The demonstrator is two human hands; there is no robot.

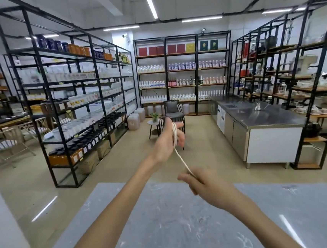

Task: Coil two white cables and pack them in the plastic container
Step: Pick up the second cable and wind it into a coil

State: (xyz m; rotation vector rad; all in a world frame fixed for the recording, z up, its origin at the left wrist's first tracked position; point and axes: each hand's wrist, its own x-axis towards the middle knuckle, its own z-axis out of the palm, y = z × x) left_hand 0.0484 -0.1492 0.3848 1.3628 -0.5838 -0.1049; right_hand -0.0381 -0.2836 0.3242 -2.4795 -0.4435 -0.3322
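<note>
A white cable [180, 158] runs taut from my left hand down to my right hand. My left hand [170, 139] is raised in front of me, and the cable is wound in a few turns around its fingers. My right hand [202, 182] is lower and nearer, just above the far edge of the grey marble table [168, 223], pinching the cable's lower stretch. The cable's tail below my right hand is hidden. No second cable and no plastic container are in view.
Black metal shelving [73, 104] full of jars and bottles stands to the left, at the back and to the right. A steel counter [261, 114] stands on the right. A grey chair [172, 111] and a small round table stand behind my left hand.
</note>
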